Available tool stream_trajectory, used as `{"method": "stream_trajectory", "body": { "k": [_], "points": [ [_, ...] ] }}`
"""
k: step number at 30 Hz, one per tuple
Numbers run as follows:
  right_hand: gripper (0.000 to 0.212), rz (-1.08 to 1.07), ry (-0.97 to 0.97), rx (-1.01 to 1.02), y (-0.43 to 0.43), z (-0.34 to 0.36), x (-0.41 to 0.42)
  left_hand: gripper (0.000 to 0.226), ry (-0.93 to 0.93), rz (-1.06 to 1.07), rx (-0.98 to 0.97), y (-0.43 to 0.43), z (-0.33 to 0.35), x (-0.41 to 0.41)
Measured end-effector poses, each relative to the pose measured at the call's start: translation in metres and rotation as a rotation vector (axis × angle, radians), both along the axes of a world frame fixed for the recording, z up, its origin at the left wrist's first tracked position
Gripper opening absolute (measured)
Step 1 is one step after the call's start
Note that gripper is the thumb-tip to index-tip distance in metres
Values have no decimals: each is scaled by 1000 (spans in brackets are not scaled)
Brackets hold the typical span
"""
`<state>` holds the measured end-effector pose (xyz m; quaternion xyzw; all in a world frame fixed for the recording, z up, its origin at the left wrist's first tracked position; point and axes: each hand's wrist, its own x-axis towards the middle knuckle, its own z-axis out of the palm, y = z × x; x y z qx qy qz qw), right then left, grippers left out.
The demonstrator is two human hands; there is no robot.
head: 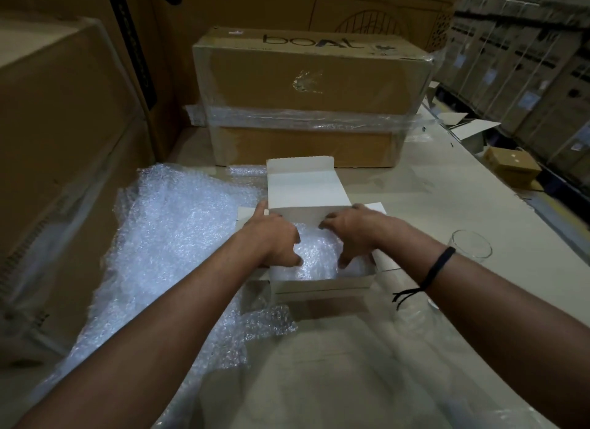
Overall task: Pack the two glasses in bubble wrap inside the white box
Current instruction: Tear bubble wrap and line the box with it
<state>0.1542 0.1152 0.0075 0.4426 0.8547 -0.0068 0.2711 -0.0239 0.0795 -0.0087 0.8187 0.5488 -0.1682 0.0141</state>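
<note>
Both hands hold a bubble-wrap bundle (316,253) in the white box (322,285) on a pale table (447,186).
The left hand (271,240) and right hand (354,234) curl their fingers round the bundle (its contents hidden) inside the open box. One bare glass (472,246) stands upright on the table to the right; loose bubble wrap (172,237) sprawls left. A film-wrapped carton (313,80) sits behind, and stacked cartons (526,77) line the dim room.
</note>
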Motion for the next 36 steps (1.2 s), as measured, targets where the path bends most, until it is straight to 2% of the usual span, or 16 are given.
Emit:
{"method": "stream_trajectory", "body": {
  "k": [3,7,12,15,17,19,21,23,26,29,32,34,36],
  "points": [
    [84,11,-176,23,-4,2,9,60,80,3,-25,-2,4,4],
    [47,50,-329,60,-15,-15,10,52,281,12,-58,-6,-10,11],
    [36,62,-354,84,-20,-31,6,54,251,2,-55,-5,-15,8],
    [44,17,-313,-12,-15,-19,5,57,103,12,-64,-5,-4,4],
    [58,-22,-170,-60,-7,-6,8,47,-28,0,-36,-9,6,0],
    [59,-5,27,-60,-5,2,10,36,-111,-25,-56,-16,10,-2],
    [62,70,137,-122,-10,3,7,46,-72,-63,-118,-25,7,2],
    [70,108,115,-209,-19,-5,1,56,9,-104,-167,-27,2,3],
    [75,75,46,-266,-19,-21,-1,54,70,-110,-225,-20,-4,2],
    [67,19,69,-318,-12,-24,-3,45,51,-104,-257,-18,-3,1],
    [55,-42,233,-250,-3,-19,-4,37,-58,-71,-182,-21,7,2],
    [67,-59,299,-160,5,-16,-5,31,-65,-57,-81,-23,13,2],
    [75,-55,248,-136,7,-17,-10,30,-70,-49,-62,-26,14,1]
  ]
}}
